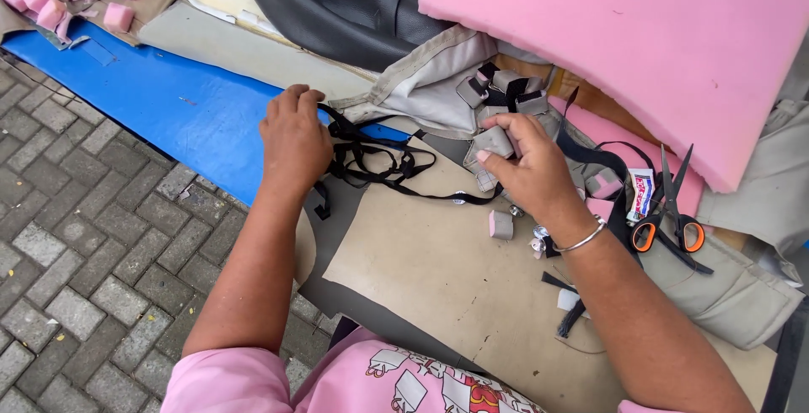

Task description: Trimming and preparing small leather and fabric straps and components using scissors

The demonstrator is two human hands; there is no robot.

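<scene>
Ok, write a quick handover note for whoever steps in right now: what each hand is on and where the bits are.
Left hand: resting on the tangle of black straps, fingers curled at its left end.
Right hand: pinching a small grey padded piece.
More grey pieces sit piled just beyond, on the grey fabric.
One loose pink-grey block lies on the tan sheet.
Scissors lie shut to the right, orange handles towards you.
Done: cannot tell. Left: straps are in a tangle.

Both arms reach forward; left hand [293, 139] and right hand [527, 164] curled, palms down.
</scene>
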